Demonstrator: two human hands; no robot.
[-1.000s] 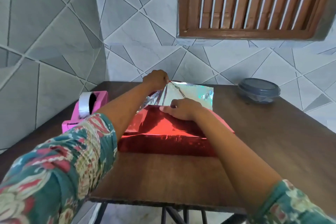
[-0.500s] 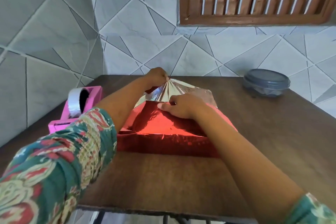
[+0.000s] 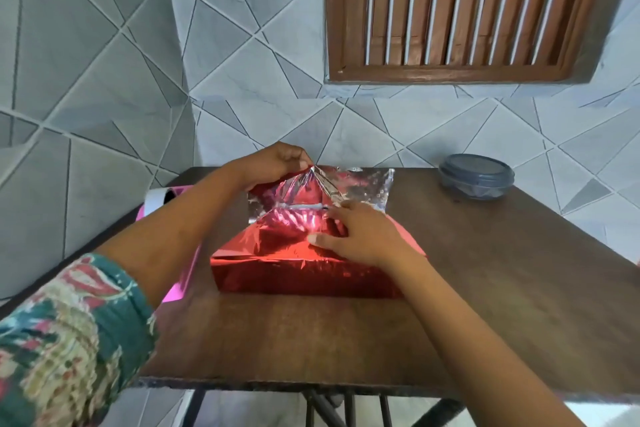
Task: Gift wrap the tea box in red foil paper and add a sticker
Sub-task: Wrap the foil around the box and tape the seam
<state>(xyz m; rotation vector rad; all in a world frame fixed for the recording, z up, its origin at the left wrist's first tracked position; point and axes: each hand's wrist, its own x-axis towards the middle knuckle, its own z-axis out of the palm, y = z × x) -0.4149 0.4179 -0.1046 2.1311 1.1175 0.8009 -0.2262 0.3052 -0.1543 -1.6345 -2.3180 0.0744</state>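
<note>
Top wrapped; left grip (image 3: pixel 275 163) pinches the shiny red foil paper (image 3: pixel 277 243), right grip (image 3: pixel 360 236) presses flat; end fold, sticker remain.

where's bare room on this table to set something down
Bare: table strip between box and near edge; right side, nearer than the tub. Crowded: left by the dispenser; back, where left hand pinches and right hand presses foil.

I see a dark wooden tabletop (image 3: pixel 485 288) set in a room corner. Behind it and to its left are grey tiled walls (image 3: pixel 259 62) crossed by dark angular lines. Above the tabletop's far edge is a brown slatted wooden window (image 3: pixel 460 7), bright between the slats. Under the tabletop are dark metal legs (image 3: pixel 325 409) and pale floor (image 3: pixel 242 407).
</note>
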